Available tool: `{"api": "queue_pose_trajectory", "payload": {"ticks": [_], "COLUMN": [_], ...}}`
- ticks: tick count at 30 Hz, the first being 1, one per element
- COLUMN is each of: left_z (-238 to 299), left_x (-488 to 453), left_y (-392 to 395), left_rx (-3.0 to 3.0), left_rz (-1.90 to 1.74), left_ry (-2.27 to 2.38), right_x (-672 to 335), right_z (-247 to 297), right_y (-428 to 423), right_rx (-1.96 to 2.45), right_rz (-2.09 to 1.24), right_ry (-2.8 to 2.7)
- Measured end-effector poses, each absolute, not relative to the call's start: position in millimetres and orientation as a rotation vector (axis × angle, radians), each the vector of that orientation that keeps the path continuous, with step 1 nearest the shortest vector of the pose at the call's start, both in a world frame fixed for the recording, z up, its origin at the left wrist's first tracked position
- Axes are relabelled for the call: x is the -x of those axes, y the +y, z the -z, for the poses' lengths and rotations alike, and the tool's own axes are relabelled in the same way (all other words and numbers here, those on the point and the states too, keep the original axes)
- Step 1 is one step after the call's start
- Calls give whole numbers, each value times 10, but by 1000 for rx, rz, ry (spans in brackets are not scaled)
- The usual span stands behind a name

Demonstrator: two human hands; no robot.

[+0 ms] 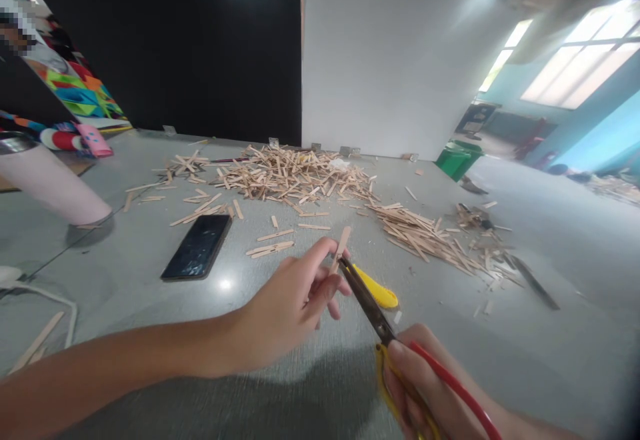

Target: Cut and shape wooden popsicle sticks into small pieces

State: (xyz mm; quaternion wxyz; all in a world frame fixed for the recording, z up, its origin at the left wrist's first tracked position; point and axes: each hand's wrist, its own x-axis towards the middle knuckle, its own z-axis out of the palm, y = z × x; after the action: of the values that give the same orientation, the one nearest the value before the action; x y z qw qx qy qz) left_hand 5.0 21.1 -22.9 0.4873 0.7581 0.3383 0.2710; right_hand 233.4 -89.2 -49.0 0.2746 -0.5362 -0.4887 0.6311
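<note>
My left hand [305, 293] pinches a short wooden craft stick [343, 240] between thumb and fingers, tilted upward above the table. My right hand [425, 373] grips scissors [367, 300] with dark, worn blades and yellow and red handles. Their tips meet the stick beside my left fingertips; how far the blades are parted is too small to tell. Behind the blades lies a yellow oblong object [377, 288], partly hidden. Several loose sticks [273, 248] rest on the table just past my left hand.
A heap of craft sticks [295, 173] spreads along the back, with a bundle [425, 233] to its right. A phone [197, 247], a pink bottle [55, 180] and a white cable [73, 307] are at left. A metal blade [535, 283] lies right. Black and white panels [380, 60] stand behind.
</note>
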Motion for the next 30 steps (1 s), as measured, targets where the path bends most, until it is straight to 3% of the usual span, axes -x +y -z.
{"api": "queue_pose_trajectory", "payload": {"ticks": [19,30], "left_z": [334,295], "left_x": [-34,67], "left_y": [243,401], "left_rx": [-1990,-2178], "left_rz": [-659,-597], "left_ry": [934,960], "right_x": [-2327,-2474], "right_z": [591,709], "right_y": [-842,-744], "right_rx": [1520,1162], "right_rz": [-1664,-2127], "right_ry": [-1281,-896]}}
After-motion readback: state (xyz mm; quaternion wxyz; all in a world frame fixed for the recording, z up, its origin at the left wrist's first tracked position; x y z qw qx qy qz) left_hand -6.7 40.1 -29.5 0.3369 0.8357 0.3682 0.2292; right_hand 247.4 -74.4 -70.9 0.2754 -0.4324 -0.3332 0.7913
